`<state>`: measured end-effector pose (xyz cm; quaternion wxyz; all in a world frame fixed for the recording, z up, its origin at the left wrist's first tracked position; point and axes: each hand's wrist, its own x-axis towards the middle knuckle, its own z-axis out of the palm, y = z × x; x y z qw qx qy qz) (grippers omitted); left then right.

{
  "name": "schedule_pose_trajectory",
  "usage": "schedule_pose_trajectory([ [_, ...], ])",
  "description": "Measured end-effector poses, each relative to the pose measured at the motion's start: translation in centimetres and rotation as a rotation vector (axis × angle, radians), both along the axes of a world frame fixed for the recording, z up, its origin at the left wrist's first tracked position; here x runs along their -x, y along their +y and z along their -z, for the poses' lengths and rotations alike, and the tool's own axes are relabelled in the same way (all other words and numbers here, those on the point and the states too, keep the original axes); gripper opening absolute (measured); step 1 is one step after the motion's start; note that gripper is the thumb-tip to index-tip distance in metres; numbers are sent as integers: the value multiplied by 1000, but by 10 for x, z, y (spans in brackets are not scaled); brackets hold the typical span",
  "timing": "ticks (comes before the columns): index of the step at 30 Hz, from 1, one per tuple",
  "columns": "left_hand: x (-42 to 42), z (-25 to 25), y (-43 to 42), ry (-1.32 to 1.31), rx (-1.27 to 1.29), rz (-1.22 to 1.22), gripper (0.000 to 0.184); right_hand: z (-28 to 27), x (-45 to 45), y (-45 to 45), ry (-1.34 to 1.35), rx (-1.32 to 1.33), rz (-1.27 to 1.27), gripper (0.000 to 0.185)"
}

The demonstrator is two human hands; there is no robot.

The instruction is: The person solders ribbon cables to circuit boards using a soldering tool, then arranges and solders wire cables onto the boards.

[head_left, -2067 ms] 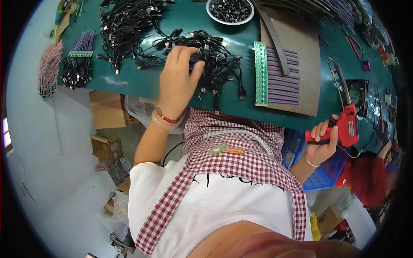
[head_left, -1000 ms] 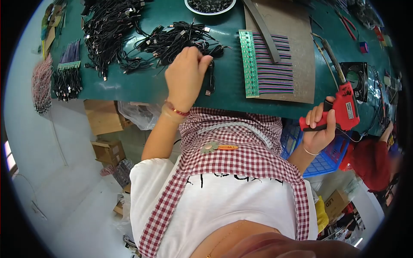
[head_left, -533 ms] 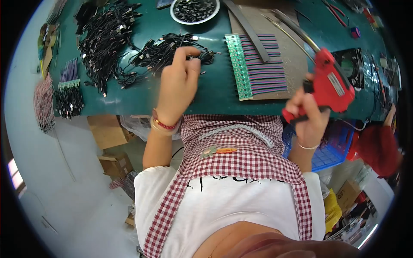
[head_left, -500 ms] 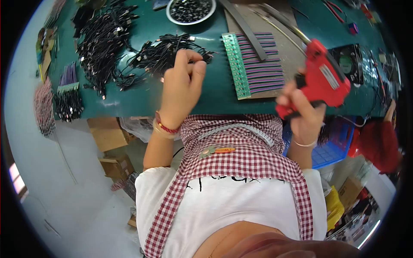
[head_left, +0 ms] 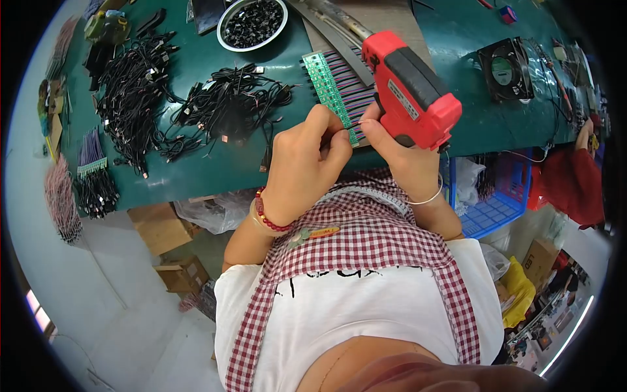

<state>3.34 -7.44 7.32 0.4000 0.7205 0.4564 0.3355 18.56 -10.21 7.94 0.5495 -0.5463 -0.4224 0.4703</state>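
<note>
Green tabletop [head_left: 457,127] fills the upper part of the frame, with a pale wall [head_left: 98,287] at lower left. "LED" reads plainly on a cardboard box [head_left: 541,260] at lower right; the white label on the red soldering gun [head_left: 418,88] is too small to read, and black lettering on the white shirt [head_left: 366,313] is partly covered by the checked apron [head_left: 353,247]. Right of upper centre, the right hand [head_left: 410,163] grips the soldering gun by its handle. At centre, the left hand [head_left: 302,168] has thumb and forefinger drawn together near the lower end of a green circuit board [head_left: 323,78]; whether they pinch anything cannot be told. Striped wires [head_left: 346,81] run rightward from the board. Black cables [head_left: 228,104] lie left of it, below a white-rimmed bowl [head_left: 220,39].
</note>
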Motion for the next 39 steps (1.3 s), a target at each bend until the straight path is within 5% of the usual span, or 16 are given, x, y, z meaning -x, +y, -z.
schedule_pose_trajectory([
  [3, -2, 1, 2, -78, -13, -14, 12, 1, -6, 1, 8, 12, -20, 12],
  [5, 3, -2, 5, -198, 368, 135, 11, 3, -13, 4, 9, 60, -57, 12],
  [8, 4, -1, 7, -387, 532, 42, 11, 7, -20, 8, -34, -1, -96, 14],
  [9, 4, -1, 8, -222, 341, -5, 9, 6, -19, 8, -5, 9, -70, 14],
  [15, -3, 1, 3, -131, 161, -7, 8, 5, -11, 4, 43, -21, -48, 14],
  [26, 0, -3, 1, -156, 207, 85, 9, 10, -10, -4, -116, -82, -94, 15],
  [39, -8, 7, 3, -32, -116, -6, 9, 16, -10, -2, 117, 41, -35, 16],
])
